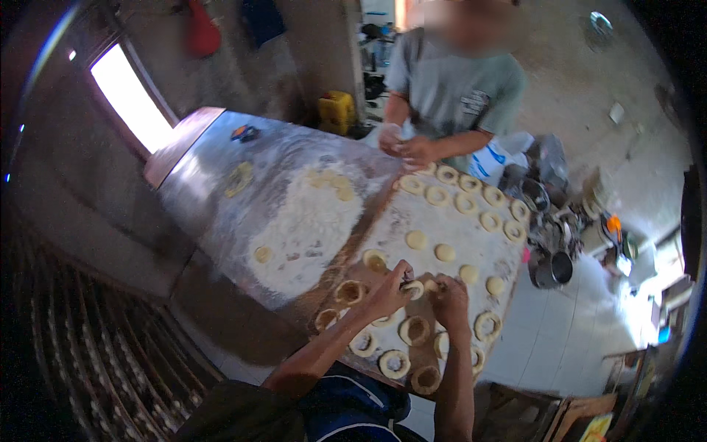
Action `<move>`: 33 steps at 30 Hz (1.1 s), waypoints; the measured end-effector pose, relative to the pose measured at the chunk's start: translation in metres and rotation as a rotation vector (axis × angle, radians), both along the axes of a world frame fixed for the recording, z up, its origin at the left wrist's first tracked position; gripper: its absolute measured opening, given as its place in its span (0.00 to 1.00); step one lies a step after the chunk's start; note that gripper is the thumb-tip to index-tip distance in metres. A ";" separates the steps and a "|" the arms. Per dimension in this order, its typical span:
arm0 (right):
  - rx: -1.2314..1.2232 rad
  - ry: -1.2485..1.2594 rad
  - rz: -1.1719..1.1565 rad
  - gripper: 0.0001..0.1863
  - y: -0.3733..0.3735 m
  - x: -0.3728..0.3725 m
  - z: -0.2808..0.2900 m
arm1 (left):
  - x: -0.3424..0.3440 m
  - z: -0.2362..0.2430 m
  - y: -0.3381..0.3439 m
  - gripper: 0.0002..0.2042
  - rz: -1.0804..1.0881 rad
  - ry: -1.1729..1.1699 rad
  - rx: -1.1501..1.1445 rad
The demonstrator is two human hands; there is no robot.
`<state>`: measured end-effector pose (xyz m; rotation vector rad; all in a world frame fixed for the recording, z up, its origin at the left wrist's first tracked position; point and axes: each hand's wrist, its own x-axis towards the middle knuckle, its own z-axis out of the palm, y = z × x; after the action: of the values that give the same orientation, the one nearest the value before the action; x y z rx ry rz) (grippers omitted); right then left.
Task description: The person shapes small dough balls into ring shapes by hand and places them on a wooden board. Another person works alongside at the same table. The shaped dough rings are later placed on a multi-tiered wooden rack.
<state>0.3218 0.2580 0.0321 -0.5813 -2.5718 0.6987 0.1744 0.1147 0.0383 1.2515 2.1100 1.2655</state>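
Note:
Over the near part of a floured board (383, 228), both my hands are raised close together. My left hand (396, 286) is closed on a small pale dough ring (416, 289). My right hand (448, 296), fingers pinched, grips pale dough at the other side; whether it is the same piece I cannot tell. Beneath and around my forearms lie several dough rings (395, 364), some in shadow. Just beyond my hands sit several flat dough discs (444, 253). More dough rings (466, 202) line the board's far end.
Across the board stands a person in a grey shirt (456, 88), hands (412, 147) together over its far edge. A flour-covered metal tabletop (213, 177) adjoins on the left, with dough discs (331, 180) on it. Pots (552, 269) stand on the floor at right; a yellow jerrycan (336, 110) stands behind.

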 end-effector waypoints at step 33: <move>-0.774 -0.019 0.135 0.13 -0.235 -0.347 -0.018 | -0.257 -0.037 -0.239 0.14 0.536 -0.586 0.306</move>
<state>-0.0252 0.0232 0.0140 -0.6308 -2.3048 1.7613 -0.0828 -0.1245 0.0010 0.3088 1.8949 1.9455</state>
